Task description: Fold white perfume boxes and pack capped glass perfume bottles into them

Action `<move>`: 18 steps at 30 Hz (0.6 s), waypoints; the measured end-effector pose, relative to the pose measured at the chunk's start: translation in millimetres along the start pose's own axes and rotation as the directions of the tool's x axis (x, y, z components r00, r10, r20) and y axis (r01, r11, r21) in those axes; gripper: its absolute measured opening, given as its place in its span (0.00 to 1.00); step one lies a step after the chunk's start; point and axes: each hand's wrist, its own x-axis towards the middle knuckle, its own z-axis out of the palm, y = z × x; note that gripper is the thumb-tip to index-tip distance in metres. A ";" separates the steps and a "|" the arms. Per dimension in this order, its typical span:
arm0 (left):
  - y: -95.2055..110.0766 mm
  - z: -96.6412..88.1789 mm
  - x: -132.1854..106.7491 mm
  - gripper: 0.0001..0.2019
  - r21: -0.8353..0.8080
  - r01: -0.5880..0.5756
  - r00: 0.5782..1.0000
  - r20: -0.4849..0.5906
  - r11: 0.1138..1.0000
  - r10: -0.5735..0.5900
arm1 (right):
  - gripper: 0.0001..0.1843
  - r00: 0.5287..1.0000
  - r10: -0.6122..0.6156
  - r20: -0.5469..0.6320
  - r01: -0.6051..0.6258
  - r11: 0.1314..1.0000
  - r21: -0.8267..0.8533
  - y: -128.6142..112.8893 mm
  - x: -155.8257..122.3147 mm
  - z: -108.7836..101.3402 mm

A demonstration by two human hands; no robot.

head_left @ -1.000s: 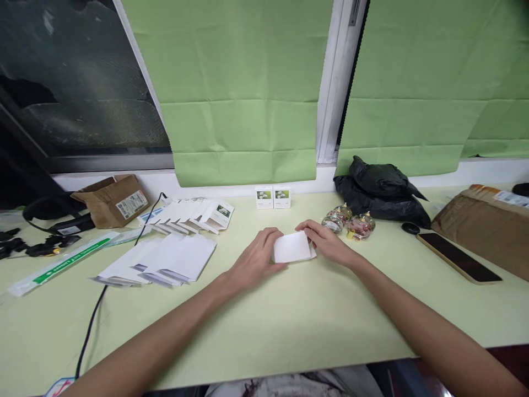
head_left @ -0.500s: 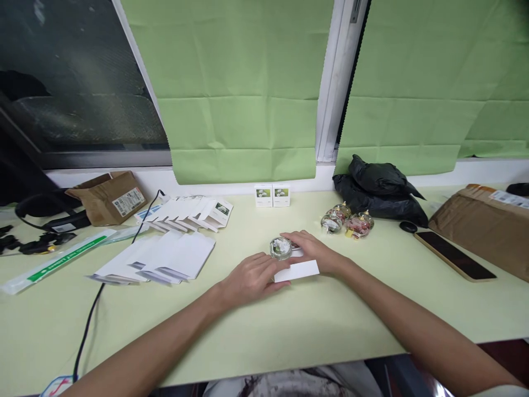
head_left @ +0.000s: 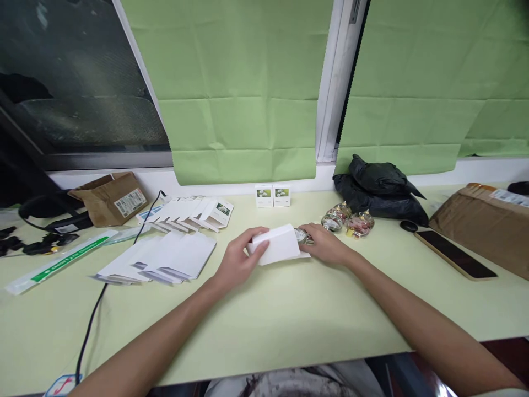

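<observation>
My left hand (head_left: 242, 256) grips a white cardboard box (head_left: 279, 245), thumb on its near face and fingers behind. The box lies tilted on its side, its flap end turned to the right. At that end my right hand (head_left: 324, 242) holds a round clear ornament (head_left: 301, 236) with pale contents, partly hidden by the fingers and the box. Several similar clear ornaments with gold caps, one a reddish ornament (head_left: 359, 224), lie beyond my right hand. Two closed white boxes (head_left: 273, 196) with flower pictures stand upright at the back.
Flattened white boxes (head_left: 185, 255) lie at the left, more folded boxes (head_left: 194, 212) behind them. A black cable (head_left: 96, 314) runs down the left side. To the right are black plastic bags (head_left: 380, 190), a phone (head_left: 454, 255) and a brown parcel (head_left: 487, 226); an opened brown carton (head_left: 111, 199) sits back left.
The white box has turned and risen, showing its broad side, and my left hand now holds its left end. The ornament has shifted right, to the box's right end in my right hand.
</observation>
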 end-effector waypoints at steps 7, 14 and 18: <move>-21.3 -9.9 23.3 0.22 -0.559 0.359 0.855 -0.124 0.748 -0.503 | 0.29 1.000 0.012 -0.001 -0.012 0.997 -0.078 8.2 -3.1 -4.8; -10.6 -1.6 19.9 0.22 -0.792 0.511 0.751 0.222 0.334 -0.622 | 0.23 0.959 -0.206 -0.196 0.224 0.972 0.074 -24.9 -4.6 -20.9; 5.0 11.9 10.5 0.23 -0.727 0.652 0.690 0.449 0.218 -0.568 | 0.19 0.964 -0.166 -0.207 0.246 0.851 0.463 -46.0 -4.7 -14.2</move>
